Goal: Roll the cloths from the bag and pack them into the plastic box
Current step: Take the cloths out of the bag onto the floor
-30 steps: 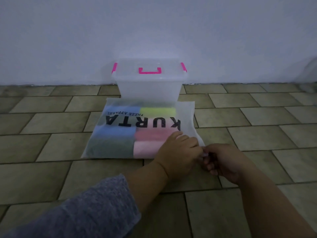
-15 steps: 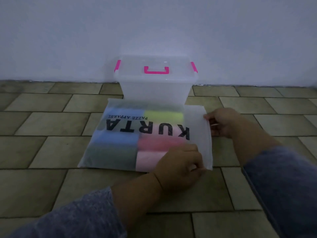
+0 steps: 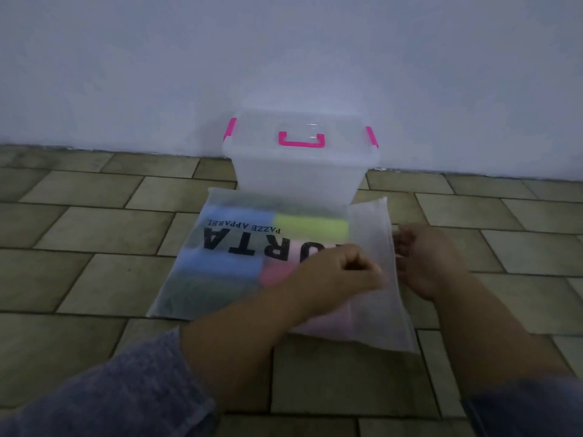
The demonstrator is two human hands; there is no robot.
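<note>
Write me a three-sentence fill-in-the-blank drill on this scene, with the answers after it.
1. The plastic box has a handle and latches coloured ___.
2. The frosted bag of cloths lies on a floor of ___.
3. The left hand and right hand meet at the bag's ___ edge, as the camera sees it.
Missing words: pink; tiles; right.

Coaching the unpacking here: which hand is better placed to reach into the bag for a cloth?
Probably right: the right hand sits at the bag's side edge, while the left hand pinches its top.
</note>
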